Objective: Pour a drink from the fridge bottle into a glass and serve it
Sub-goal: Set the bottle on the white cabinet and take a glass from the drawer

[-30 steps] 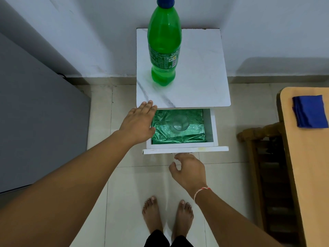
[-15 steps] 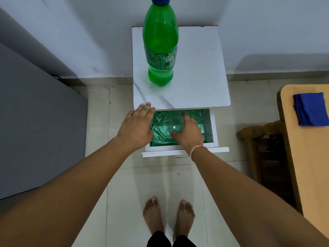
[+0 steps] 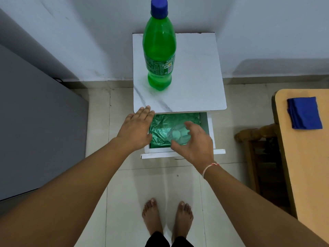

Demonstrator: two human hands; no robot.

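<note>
R hand point(image 3: 193, 142) is curled round the clear glass point(image 3: 178, 135) inside the open drawer point(image 3: 210, 129): thumb on the near side, fingers point(image 3: 191, 125) arched over the far rim, glass showing between them. Looks like a wrap grip, but whether the digits actually press the glass or sit just off it I can't tell (the glass is see-through against green foil lining point(image 3: 165, 122), so edges are hard to read). L hand point(image 3: 136, 129) lies flat and spread, palm down, at the drawer's left edge w/ fingertips touching the front corner of the white marble-look tabletop point(image 3: 199, 82); it holds nothing.

Glass seems to stand upright, mouth up, so its long axis runs vertical and the way out is straight up, then fwd and up onto the top. R hand is the nearer one by far; L is just beside the drawer.

Green bottle point(image 3: 159, 56), blue cap point(image 3: 159, 7) on, stands upright on the tabletop, back-left of centre, well apart from both hands. Nothing poured yet, I'd judge. Blue cloth point(image 3: 304, 113) sits on the wooden table point(image 3: 302, 157) to the right.
</note>
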